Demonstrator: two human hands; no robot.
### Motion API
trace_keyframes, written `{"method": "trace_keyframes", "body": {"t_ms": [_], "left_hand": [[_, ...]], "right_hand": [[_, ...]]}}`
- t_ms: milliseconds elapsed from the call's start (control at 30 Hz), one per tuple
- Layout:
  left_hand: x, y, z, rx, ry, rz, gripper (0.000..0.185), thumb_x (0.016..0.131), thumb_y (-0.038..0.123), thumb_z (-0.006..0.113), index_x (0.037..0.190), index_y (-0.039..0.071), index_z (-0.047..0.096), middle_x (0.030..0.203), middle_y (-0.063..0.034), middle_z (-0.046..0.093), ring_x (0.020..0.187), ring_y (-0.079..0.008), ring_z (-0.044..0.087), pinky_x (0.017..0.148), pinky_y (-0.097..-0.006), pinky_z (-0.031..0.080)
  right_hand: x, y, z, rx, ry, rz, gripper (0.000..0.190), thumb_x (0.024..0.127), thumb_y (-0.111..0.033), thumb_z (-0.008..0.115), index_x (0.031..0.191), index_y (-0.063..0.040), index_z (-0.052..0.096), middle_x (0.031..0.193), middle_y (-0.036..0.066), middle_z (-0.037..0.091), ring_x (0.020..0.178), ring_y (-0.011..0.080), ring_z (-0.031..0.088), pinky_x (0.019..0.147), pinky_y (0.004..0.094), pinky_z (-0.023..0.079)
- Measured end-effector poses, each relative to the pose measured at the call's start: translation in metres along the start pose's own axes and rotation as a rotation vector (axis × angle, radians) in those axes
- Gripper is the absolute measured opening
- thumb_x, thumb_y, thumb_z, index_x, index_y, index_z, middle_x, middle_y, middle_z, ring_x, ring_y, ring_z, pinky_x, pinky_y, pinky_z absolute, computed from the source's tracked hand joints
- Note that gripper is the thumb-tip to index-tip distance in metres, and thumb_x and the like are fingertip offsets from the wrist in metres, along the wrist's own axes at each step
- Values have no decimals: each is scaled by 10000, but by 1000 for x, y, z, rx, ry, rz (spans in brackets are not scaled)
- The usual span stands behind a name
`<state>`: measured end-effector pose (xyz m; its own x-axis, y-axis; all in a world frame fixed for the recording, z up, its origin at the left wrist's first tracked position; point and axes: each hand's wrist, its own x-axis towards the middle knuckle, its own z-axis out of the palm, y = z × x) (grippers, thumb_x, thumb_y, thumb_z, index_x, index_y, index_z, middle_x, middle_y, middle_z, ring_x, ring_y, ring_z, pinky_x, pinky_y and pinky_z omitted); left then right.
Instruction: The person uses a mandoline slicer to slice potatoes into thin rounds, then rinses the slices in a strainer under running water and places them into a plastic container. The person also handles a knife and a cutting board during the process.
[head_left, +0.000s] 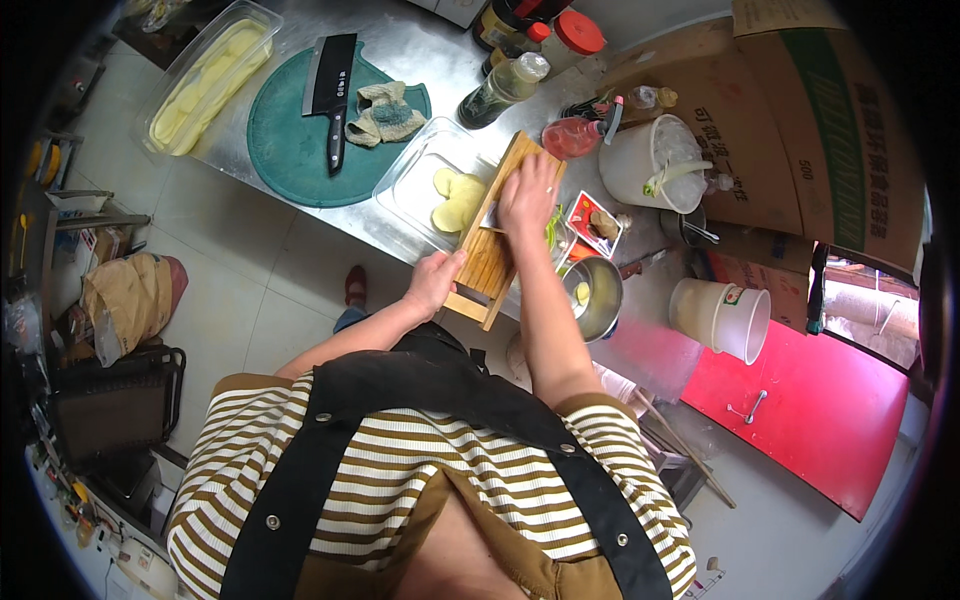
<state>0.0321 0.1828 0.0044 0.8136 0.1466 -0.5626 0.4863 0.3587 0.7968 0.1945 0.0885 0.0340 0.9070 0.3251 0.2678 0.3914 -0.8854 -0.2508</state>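
Note:
A wooden mandoline slicer (486, 262) is tilted across the front of the steel counter, partly over a clear plastic tray (399, 166). My left hand (435, 285) grips its near side edge. On the slicer's face, around the blade, my right hand (529, 196) lies palm down with its fingers towards the far end. Whatever is under that palm is hidden. Several pale yellow slices (459, 201), which look like potato, lie in the tray beneath the slicer. Just right of my right forearm stands a steel bowl (606, 298) with a pale piece in it.
On a green cutting board (281, 161) lie a cleaver (330, 82) and a cloth (386, 112). A long clear container (214, 86) of slices stands at the far left. Bottles (499, 94), a red spray bottle (581, 136) and a white bucket (637, 169) line the back.

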Motion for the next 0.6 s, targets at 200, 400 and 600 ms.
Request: {"method": "trace_keyframes", "body": {"t_ms": [200,400,600], "left_hand": [[5,-1,-7,-44,-18,-42,332,876,340,543,720,47,527,635,5,459,555,-83,454,498,-236,394],[1,-10,-2,-51,18,24,385,858,351,559,698,2,531,593,-27,487,497,-106,477,469,-270,392],[0,-8,1,-117,9,-40,380,856,346,568,686,9,523,591,-23,486,479,-97,461,457,-256,385]], "right_hand": [[-45,-28,-23,77,-166,-98,433,836,-192,426,1208,28,430,1333,233,353,1233,431,314,1018,508,235],[-38,-19,-11,-53,-123,-72,448,849,-219,426,1248,-15,420,1358,219,332,1257,419,293,1017,526,241],[-9,-5,-15,19,-135,-21,415,860,-208,415,1223,-7,433,1360,206,337,1249,425,296,1019,510,245]]}}
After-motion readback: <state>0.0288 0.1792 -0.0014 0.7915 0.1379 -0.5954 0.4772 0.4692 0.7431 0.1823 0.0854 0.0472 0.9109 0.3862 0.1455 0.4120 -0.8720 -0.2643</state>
